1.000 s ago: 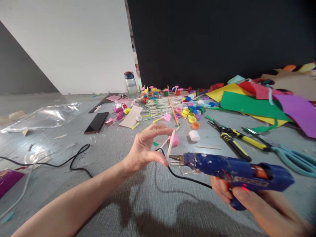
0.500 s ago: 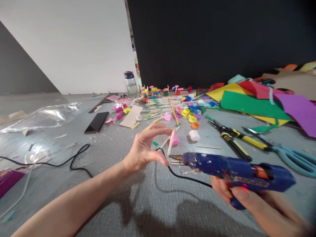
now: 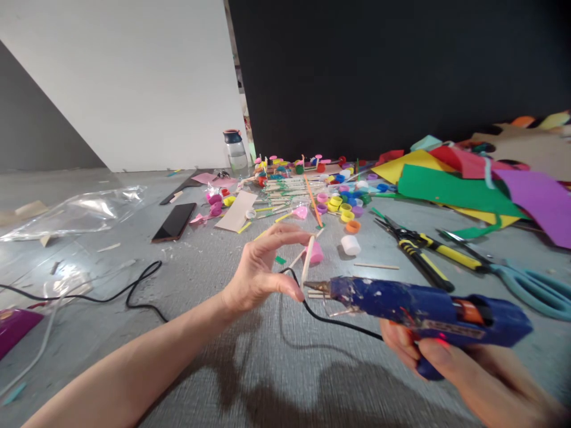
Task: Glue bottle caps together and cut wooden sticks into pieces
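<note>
While my left hand pinches a pale stick between thumb and fingertips near the center of the frame, my right hand, at lower right, grips a blue glue gun. I hold the stick nearly upright above the gray table, its top leaning slightly right, the gun's nozzle aimed left at its lower end; whether the two touch, I cannot tell. My right fingers are wrapped around the gun's handle, and a red light glows beside the thumb; I cannot tell whether the trigger is pressed. A black cord curves beneath the nozzle.

Just behind the stick, in my view, sits a pink cap, with a white cap to its right and a thin rod lying near the gun's barrel. Pliers with yellow-and-black handles and blue scissors lie at right, below green and purple sheets. Colored bottle caps crowd the middle of the frame. A phone lies left of center, a clear bag spreads at far left, and a bottle stands upright before a white panel at upper left.
</note>
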Available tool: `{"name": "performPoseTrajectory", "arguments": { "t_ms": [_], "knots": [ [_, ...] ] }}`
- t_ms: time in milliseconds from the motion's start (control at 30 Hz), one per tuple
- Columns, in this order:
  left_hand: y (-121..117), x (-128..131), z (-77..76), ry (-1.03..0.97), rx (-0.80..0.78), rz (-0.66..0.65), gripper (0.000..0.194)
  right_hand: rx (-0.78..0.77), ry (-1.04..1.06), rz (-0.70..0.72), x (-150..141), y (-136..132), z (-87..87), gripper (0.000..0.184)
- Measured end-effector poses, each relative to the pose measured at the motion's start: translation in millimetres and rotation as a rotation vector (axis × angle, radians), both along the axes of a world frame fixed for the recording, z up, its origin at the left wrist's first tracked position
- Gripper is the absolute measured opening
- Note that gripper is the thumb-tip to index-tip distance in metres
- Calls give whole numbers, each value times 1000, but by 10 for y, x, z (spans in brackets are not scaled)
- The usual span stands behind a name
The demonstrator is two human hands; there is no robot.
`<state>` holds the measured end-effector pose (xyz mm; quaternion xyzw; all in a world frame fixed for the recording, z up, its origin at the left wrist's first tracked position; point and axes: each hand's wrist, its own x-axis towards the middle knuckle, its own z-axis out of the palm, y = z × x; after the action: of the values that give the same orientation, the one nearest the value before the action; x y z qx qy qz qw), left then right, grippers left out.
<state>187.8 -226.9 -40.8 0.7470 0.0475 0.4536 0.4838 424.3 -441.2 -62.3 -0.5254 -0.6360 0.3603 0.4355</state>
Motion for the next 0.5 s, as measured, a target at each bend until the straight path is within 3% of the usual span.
{"name": "performPoseTrajectory", "arguments": {
  "t_ms": [200, 500],
  "knots": [
    [-9, 6, 12, -11, -21, -3, 72, 10, -29, -66, -45, -23, 34, 22],
    [2, 10, 1, -12, -8, 5, 72, 165, -37, -101, -210, 86, 231, 18]
  ]
}}
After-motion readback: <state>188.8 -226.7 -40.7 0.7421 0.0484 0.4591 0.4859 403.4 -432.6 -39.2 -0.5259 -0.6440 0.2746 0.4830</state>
